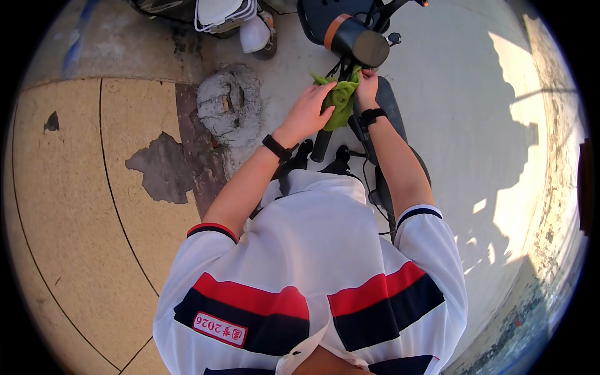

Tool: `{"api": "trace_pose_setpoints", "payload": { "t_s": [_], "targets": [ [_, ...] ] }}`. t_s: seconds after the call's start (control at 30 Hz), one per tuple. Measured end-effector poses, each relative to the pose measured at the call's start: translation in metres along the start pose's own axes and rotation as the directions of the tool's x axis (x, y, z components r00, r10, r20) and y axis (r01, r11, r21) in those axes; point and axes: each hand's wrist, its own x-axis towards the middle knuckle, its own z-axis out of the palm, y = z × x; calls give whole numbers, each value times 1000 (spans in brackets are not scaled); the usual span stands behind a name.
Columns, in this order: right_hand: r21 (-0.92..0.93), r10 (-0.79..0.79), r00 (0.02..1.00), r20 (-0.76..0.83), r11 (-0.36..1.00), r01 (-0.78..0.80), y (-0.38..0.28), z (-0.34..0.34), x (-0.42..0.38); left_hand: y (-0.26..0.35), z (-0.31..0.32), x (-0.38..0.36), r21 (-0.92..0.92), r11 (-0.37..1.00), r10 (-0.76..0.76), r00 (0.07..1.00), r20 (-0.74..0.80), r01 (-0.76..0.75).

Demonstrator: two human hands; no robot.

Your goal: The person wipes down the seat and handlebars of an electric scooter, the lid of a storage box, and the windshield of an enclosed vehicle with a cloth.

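Note:
A crumpled green cloth (pixel 340 103) lies over the handlebar area of a dark scooter (pixel 390 115). My left hand (pixel 308 112) presses on the cloth's left side, its thumb and fingers apart around a fold. On the other side, my right hand (pixel 367 89) pinches the cloth's upper right edge, just below a dark cylinder with an orange band (pixel 359 42). Below the cloth a black handlebar grip (pixel 321 145) sticks out. The cloth hides the part beneath it and some of my fingertips.
A rough grey lump (pixel 229 105) stands on the ground left of my hands. Behind it are a white rack (pixel 225 15) and a white rounded object (pixel 255 34). My dark shoes (pixel 337 161) are below the scooter's grip. A wall (pixel 553 156) runs along the right.

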Motion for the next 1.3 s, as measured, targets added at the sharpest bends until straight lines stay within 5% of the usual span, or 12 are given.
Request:
{"api": "trace_pose_setpoints", "payload": {
  "t_s": [0.13, 0.33, 0.43, 0.73, 1.3],
  "targets": [
    [240, 100, 981, 164, 961, -138, 13, 2, 18, 0, 2, 2, 16, 1000, -21, 1000, 18, 20],
    [268, 106, 988, 111, 954, -133, 3, 5, 18, 5, -1, 8, 9, 999, -42, 998, 39, 42],
    [355, 66, 971, 229, 923, -146, -15, 2, 12, 8, -2, 11, 16, 1000, 11, 1000, 5, -11],
    [411, 222, 924, 312, 845, -342, -26, 0, 10, 3, 1, 17, 5, 1000, 11, 999, -35, -11],
    [380, 243, 918, 314, 854, -356, -39, 4, 0, -4, -5, 11, -43, 998, 47, 999, 14, -46]
  ]
}}
